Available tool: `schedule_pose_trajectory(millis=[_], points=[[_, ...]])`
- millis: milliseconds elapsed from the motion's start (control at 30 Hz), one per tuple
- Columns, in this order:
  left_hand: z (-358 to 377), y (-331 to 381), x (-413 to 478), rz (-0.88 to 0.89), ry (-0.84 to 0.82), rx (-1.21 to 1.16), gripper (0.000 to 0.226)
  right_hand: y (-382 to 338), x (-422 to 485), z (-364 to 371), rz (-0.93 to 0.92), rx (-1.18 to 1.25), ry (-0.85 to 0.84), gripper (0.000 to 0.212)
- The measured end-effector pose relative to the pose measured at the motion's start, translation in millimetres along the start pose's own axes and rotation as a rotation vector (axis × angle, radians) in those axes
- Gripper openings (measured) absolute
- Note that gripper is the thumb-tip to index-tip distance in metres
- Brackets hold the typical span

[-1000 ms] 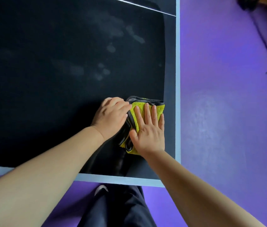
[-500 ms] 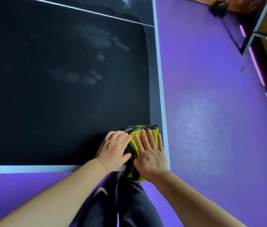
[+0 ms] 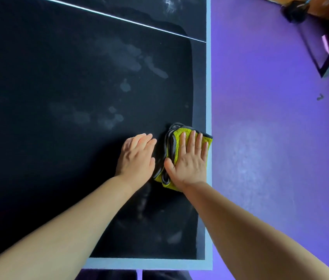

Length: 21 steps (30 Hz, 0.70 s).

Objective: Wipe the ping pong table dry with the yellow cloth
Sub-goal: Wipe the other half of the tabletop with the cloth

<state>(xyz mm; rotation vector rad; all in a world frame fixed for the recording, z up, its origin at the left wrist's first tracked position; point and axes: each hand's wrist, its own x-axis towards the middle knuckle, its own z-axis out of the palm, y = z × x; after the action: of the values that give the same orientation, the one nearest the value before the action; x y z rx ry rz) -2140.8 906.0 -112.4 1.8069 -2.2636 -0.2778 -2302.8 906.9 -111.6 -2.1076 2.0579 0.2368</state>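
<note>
The right hand (image 3: 188, 158) lies flat, fingers straight and together, palm pressed down on the yellow cloth (image 3: 178, 134); it grasps nothing, only bears on it. The left hand (image 3: 137, 156) rests loose on the bare tabletop at the cloth's 9 o'clock, fingers gently bent and holding nothing; whether its edge touches the cloth's dark hem I cannot tell.

The cloth sits folded against the pale border (image 3: 208, 77) of the ping pong table (image 3: 58, 77), one corner at 3 o'clock lapping just over the edge. It looks soft, light and thick-piled, several layers deep with grey binding; I'd judge it will bunch or unfold if dragged by a corner, so a flat palm over the middle of the stack suits it best, and it should slide easily on the smooth wet top.

Pale wet smears (image 3: 127, 57) lie at 11 o'clock from the hands, a smaller cluster (image 3: 109, 118) nearer; more sheen shows beyond the white line (image 3: 119, 19). Most of the cloth is under the palm, so its underside and dampness are unseen; the table's left part runs out of view; dim shapes on the purple floor (image 3: 270, 138) at 1 o'clock are too blurred to name.
</note>
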Motion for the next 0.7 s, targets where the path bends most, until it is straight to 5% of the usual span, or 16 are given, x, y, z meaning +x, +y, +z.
schedule_pose_trajectory(millis=[267, 700], points=[[23.0, 5.3, 122.7, -0.109, 0.080, -0.023, 0.038, 26.9, 149.2, -24.2, -0.060, -0.004, 0.060, 0.088], [38.9, 1.8, 224.8, -0.244, 0.032, 0.121, 0.053, 53.8, 360.2, -69.4, -0.103, 0.005, 0.102, 0.084]])
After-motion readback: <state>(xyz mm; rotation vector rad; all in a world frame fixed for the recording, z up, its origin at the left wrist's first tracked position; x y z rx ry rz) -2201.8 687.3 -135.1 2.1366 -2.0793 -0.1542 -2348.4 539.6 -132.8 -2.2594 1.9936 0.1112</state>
